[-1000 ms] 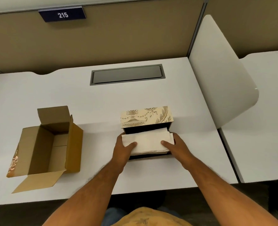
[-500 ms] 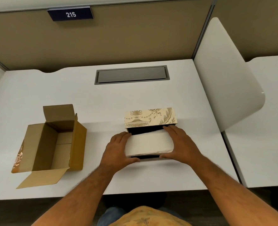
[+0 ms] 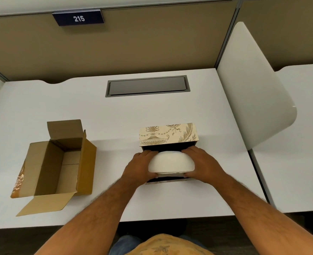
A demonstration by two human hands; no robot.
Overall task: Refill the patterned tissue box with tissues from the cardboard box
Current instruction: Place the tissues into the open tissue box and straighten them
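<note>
Bent now into an arch, the tissues [image 3: 171, 161] were flat half a second ago.
They sit at centre frame, partly inside the open patterned tissue box [image 3: 168, 134]; left hand [image 3: 139, 167] and right hand [image 3: 203, 165] clasp their two ends, probably squeezing the stack narrower so it fits the opening. Emptied, the cardboard box [image 3: 60, 162] lies well apart at left on the surface [image 3: 115, 115].

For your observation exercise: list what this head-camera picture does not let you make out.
- Inside of the patterned tissue box: hidden by the bowed tissue stack and both hands.
- Fingertips of the left hand and right hand: tucked behind the stack.
- Near inner wall of the cardboard box: hidden by its own flap.
- The person's torso: cut off by the bottom edge.
</note>
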